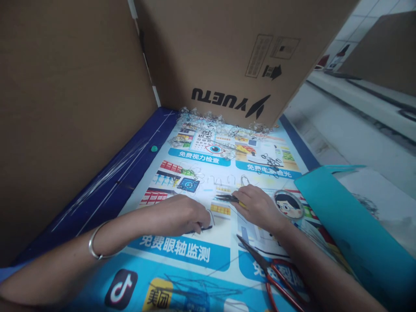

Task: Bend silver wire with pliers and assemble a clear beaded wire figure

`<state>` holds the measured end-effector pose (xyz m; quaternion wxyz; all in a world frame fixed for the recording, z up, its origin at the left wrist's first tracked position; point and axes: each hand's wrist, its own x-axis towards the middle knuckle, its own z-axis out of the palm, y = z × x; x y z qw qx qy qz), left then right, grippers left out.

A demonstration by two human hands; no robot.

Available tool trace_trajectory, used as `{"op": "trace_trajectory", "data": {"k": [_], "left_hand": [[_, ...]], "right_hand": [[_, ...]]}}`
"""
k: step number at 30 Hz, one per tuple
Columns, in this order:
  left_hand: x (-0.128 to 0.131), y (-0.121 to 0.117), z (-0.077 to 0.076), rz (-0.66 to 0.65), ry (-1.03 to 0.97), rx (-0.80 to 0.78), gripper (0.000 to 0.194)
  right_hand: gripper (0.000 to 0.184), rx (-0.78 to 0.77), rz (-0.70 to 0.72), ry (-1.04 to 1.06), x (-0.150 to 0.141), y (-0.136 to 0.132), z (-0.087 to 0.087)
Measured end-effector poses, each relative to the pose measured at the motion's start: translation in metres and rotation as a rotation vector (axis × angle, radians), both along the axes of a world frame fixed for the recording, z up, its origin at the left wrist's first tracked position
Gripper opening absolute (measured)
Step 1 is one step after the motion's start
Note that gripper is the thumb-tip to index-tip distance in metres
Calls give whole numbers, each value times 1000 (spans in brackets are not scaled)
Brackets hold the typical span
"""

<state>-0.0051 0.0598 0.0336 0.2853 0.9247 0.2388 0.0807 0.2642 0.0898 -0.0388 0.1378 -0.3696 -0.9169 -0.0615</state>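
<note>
My left hand [191, 214] is closed low over the printed sheet, its fingertips pinched on a thin bent wire [213, 215]. A dark, slim piece [205, 229] shows just under those fingertips; I cannot make out what it is. My right hand [256, 203] grips small pliers [226, 198] with dark jaws and a yellow handle, pointing left toward the other hand. Beyond both hands lie wires bent into wavy shapes [221, 179]. Red-handled scissors [274, 277] rest beneath my right forearm, blades partly apart.
Straight wires [201, 287] lie scattered in front, more [100, 186] on the blue left edge. Clear looped wire pieces [211, 123] line the back, beside a cardboard wall [208, 56]. Dark rings [271, 164] lie right of centre. A teal box [344, 216] stands at right.
</note>
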Motion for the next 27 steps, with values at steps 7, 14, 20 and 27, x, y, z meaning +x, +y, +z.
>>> {"op": "trace_trajectory", "data": {"k": [7,14,20,27], "left_hand": [[4,3,-7,100,-209,-192,12],[12,11,-34,506,-430,-545,7],[13,16,-38,743,-433,-521,8],[13,11,-40,734,-353,-30,15]], "right_hand": [[20,-63,-13,13,0,-1,3],[14,-334,-57,399,-11,-12,14],[16,-592,-136,524,-26,-25,25],[15,-658,-150,454,-33,-32,27]]}}
